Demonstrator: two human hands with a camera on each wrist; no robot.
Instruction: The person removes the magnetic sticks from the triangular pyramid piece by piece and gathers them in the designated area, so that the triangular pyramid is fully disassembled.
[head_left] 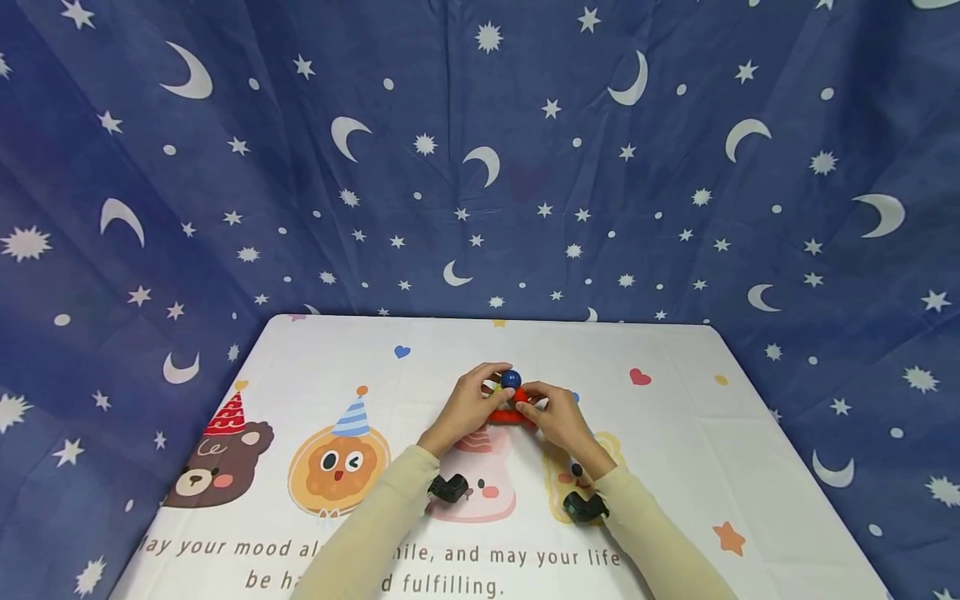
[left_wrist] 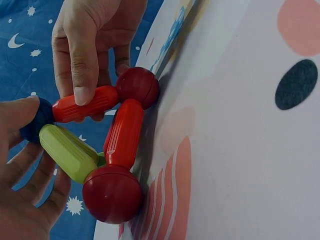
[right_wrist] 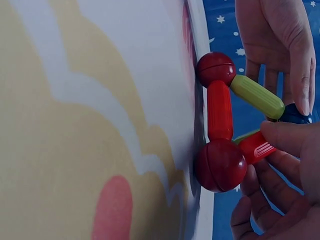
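Note:
A frame of magnetic rods and balls stands on the table. Its base is a red rod [left_wrist: 123,134] between two dark red balls, one [left_wrist: 112,195] nearer the left hand and the other [right_wrist: 220,165] nearer the right. From these, a yellow-green rod [right_wrist: 258,96] and a second red rod [left_wrist: 86,104] rise to a blue ball [head_left: 511,378] at the top. My left hand [head_left: 471,398] pinches the blue ball between thumb and fingers. With thumb and fingers, my right hand [head_left: 555,410] grips the rising red rod. A bit of green behind the frame is mostly hidden.
A white tablecloth [head_left: 360,350] printed with cartoon figures and lettering covers the table. Behind and at both sides hangs a blue curtain [head_left: 420,217] with moons and stars. Each wrist wears a small black camera, such as the left one [head_left: 448,488].

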